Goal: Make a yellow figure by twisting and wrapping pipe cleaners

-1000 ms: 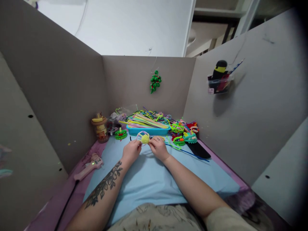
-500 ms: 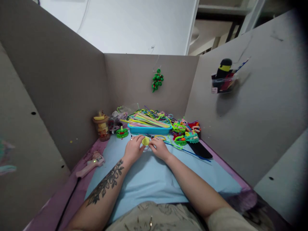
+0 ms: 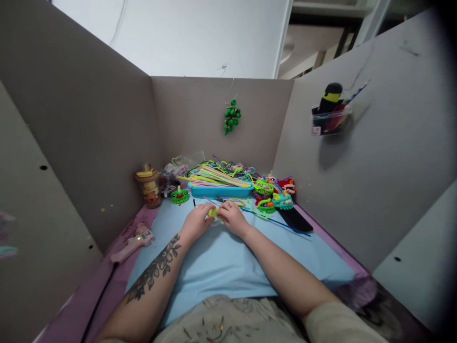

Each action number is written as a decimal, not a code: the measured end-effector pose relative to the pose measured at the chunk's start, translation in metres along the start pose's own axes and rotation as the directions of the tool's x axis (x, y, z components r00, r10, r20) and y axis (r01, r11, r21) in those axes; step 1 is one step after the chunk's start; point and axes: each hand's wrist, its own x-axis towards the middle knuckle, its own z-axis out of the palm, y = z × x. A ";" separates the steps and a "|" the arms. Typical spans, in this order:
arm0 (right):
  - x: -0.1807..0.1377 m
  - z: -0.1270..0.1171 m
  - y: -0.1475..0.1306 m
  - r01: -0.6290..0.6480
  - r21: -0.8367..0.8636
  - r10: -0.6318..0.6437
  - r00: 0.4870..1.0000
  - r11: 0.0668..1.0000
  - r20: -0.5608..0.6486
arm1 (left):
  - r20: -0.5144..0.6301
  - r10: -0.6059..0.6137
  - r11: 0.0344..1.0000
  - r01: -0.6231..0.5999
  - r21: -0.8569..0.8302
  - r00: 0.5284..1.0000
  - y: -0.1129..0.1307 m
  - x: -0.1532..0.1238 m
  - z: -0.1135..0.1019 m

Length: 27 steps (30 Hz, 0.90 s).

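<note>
Between my two hands is a small yellow piece (image 3: pixel 213 212), perhaps coiled pipe cleaner; fingers cover much of it. My left hand (image 3: pixel 195 222) pinches its left side, and my right hand (image 3: pixel 233 219) grips it from the right with bent fingers. A thin pale strand shows just below the fingers. Just beyond them lie scissors with yellow handles (image 3: pixel 237 202), and a long blue pipe cleaner (image 3: pixel 285 225) stretches off to the right.
A blue tray (image 3: pixel 221 191) heaped with pipe cleaners stands at the back. A green fuzzy figure (image 3: pixel 179 195) and a lidded cup (image 3: pixel 151 193) are left of it. Fuzzy figures (image 3: pixel 283 200) and a flat black object (image 3: pixel 295 220) sit right. A corded pink glue gun (image 3: pixel 130 247) lies left.
My right hand has shifted slightly left over the yellow piece, which is now more covered. The whole view has moved a little.
</note>
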 end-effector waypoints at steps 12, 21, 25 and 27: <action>-0.001 -0.003 0.000 -0.187 0.061 0.197 0.930 0.980 -0.310 | -0.173 -0.170 0.985 0.169 -0.016 0.970 -0.002 0.001 0.000; 0.002 0.007 0.001 -0.231 0.319 0.298 0.937 0.919 -0.181 | -0.271 -0.307 0.915 0.205 -0.347 0.912 -0.009 0.005 0.008; 0.005 0.015 0.000 -0.322 0.440 0.408 0.906 0.838 -0.113 | -0.216 -0.370 0.858 0.244 -0.451 0.903 -0.004 0.007 0.009; 0.006 0.016 0.000 -0.347 0.456 0.435 0.895 0.820 -0.102 | -0.173 -0.380 0.832 0.254 -0.493 0.909 0.000 0.008 0.008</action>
